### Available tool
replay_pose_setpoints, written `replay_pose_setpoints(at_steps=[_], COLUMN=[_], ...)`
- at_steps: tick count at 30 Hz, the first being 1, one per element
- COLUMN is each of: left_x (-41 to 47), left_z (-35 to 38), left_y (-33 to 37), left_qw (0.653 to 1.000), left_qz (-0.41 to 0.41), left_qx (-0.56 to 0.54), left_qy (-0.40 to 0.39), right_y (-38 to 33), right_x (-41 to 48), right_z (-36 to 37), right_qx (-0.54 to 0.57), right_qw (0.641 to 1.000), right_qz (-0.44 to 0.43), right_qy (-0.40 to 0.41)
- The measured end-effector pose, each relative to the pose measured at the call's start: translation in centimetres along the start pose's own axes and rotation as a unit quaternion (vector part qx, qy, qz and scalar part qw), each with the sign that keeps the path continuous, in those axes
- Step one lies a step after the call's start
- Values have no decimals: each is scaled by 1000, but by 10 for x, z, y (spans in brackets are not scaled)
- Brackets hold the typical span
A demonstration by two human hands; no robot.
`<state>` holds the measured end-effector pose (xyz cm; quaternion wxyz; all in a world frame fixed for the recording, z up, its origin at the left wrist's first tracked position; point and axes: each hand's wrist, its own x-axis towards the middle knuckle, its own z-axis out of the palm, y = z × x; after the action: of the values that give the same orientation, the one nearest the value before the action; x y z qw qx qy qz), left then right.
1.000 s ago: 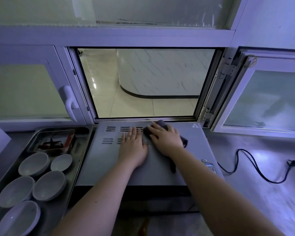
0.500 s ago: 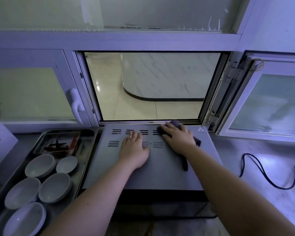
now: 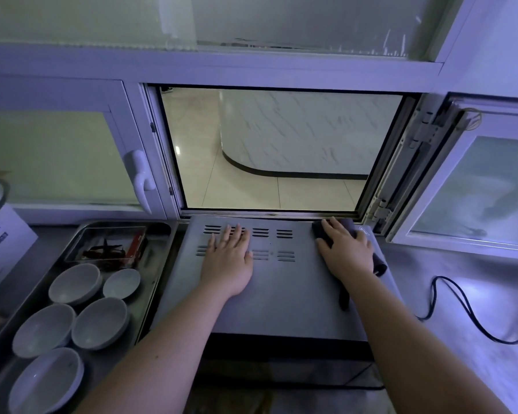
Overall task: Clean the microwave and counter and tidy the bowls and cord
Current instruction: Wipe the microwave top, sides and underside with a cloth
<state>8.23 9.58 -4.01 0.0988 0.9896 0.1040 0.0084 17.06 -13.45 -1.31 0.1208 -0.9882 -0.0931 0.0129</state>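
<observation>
We look down on a grey microwave [image 3: 281,291] pushed against the sill of an open serving window. Our left hand [image 3: 226,261] lies flat on its vented top, fingers straight and spread, probably bracing the oven so it does not slide. Our right hand [image 3: 346,252] presses a dark cloth [image 3: 322,233] onto the far right corner, fingers laid flat over it, pressing and not curled round it; the cloth's loose tail trails toward us. Five grey bowls [image 3: 100,322] sit apart in a steel tray [image 3: 160,264] just left of the microwave. On the counter [image 3: 431,369] to the right, the black cord [image 3: 475,321] lies in a loose loop, not yet tidied
</observation>
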Motion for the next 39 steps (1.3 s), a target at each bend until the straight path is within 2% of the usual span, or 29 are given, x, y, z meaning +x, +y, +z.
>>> replay_pose_setpoints(at_steps=[4,7,10,12,13,15,18,20,22,24,26,28,33,35,39], left_x=[1,1,-2,-4,-4,-5,-4,-3,-3,-2,-1,-1,-2,-3,-5], left_z=[1,1,2,2,1,0,-1,-1,-1,-2,-2,0,0,-1,-4], left_y=[-1,-1,0,-1,-2,-2,-2,-2,0,1,1,1,2,2,1], left_qw=[1000,1000,998,995,994,993,993,994,996,997,997,998,998,997,998], left_qz=[0,0,-10,-31,-39,-45,-43,-32,-17,-12,-10,-8,-18,-24,-19], left_qx=[-6,-23,-43,-52,-55,-59,-60,-51,-47,-49,-46,-37,-21,-21,-39], left_qy=[6,17,50,76,84,89,91,91,78,64,56,50,62,63,52], right_y=[-13,-10,-8,-11,-14,-23,-38,-48,-50,-47,-44,-40,-46,-55,-74], right_x=[-31,-70,-94,-93,-86,-60,-3,30,49,49,35,9,-53,-47,2], right_z=[6,10,13,13,13,16,22,20,20,17,13,11,13,16,17], right_qx=[-15,-23,-20,-6,-1,-8,-20,-19,-24,-3,20,5,-41,-43,-28], right_qw=[997,976,902,857,847,846,896,942,982,998,1000,999,961,955,971], right_qz=[-68,-214,-429,-512,-527,-527,-438,-331,-184,-55,-1,-42,-269,-286,-227], right_qy=[-12,-25,-35,-61,-74,-79,-73,-53,-31,-14,-11,-17,-48,-58,-63])
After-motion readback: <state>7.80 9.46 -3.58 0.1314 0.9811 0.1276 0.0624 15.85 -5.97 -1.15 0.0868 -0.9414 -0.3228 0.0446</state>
